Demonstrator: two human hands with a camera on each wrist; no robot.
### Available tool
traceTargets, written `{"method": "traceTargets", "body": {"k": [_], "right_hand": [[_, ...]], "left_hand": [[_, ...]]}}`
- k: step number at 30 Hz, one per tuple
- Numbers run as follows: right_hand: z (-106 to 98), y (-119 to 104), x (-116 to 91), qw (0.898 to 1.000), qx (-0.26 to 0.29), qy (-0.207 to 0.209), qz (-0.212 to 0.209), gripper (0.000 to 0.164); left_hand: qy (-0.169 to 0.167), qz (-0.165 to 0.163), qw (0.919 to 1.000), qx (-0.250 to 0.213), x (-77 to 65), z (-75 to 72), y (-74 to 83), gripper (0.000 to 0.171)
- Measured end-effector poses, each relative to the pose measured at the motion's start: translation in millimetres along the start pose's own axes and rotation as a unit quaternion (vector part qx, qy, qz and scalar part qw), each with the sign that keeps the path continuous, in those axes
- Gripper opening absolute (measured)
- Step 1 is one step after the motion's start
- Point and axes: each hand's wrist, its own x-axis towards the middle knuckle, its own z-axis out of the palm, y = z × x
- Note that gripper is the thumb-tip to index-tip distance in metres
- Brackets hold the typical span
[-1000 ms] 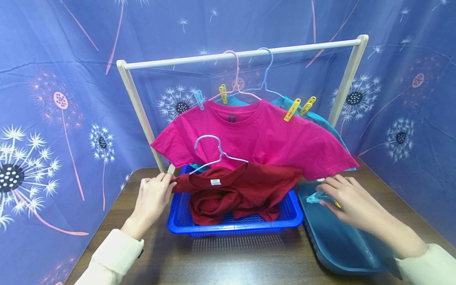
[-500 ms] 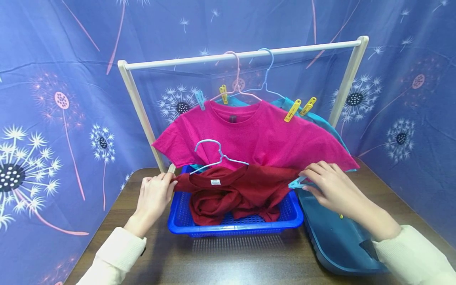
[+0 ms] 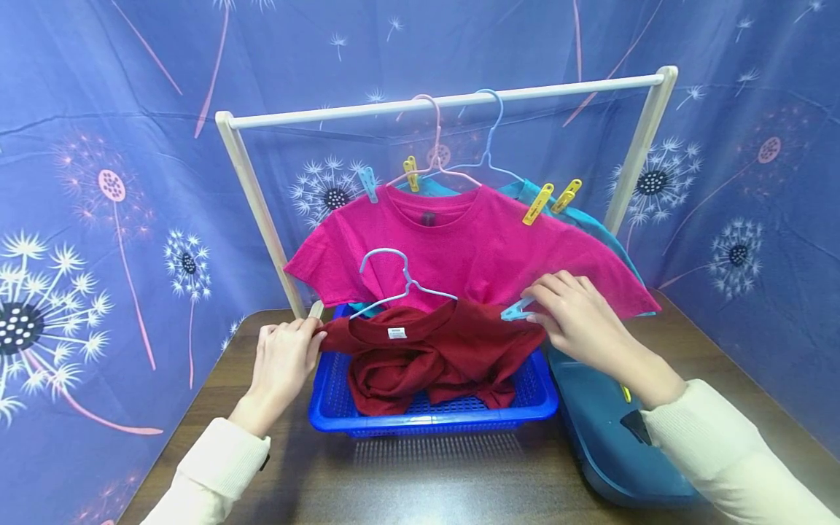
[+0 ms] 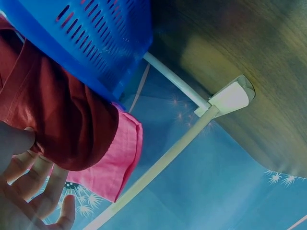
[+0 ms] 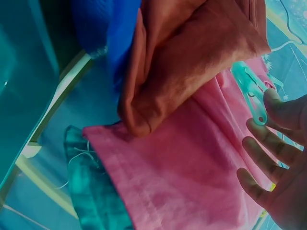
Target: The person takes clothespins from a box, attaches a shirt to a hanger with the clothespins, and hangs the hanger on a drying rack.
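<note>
A dark red T-shirt (image 3: 420, 343) with a light blue hanger (image 3: 408, 281) in its neck lies partly in a blue basket (image 3: 433, 421). My left hand (image 3: 282, 361) pinches its left sleeve; the left wrist view shows the thumb on the red cloth. A light blue clothespin (image 3: 517, 310) is pinched in my right hand (image 3: 577, 317), close to the shirt's right shoulder. In the right wrist view the clothespin (image 5: 249, 91) sits between thumb and forefinger, beside the red cloth. Whether its tip touches the shirt I cannot tell.
Behind, a wooden rack (image 3: 446, 100) bears a pink T-shirt (image 3: 453, 248) and a teal T-shirt (image 3: 593, 222), both with clothespins on their shoulders. A dark teal tray (image 3: 610, 445) with something yellow inside stands at the right. A patterned curtain surrounds the table.
My right hand has carried the light blue clothespin from over the tray leftward and up to the red shirt's right shoulder. The left hand has stayed on the sleeve.
</note>
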Motion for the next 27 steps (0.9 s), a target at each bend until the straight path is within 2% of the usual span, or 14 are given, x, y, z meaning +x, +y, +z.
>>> {"method": "traceTargets", "body": {"k": [10,27], "right_hand": [[8.5,-3.5,19.6,1.0,-0.01,0.01,0.018,0.028],[20.4,-7.5,37.0,1.0,-0.022,0.016,0.002,0.017]], "left_hand": [[-0.003,-0.009,0.9999,-0.002,0.7,0.1,-0.3,0.008],[-0.006,-0.011,0.9999,-0.001,0.6,0.7,-0.8,0.007]]}}
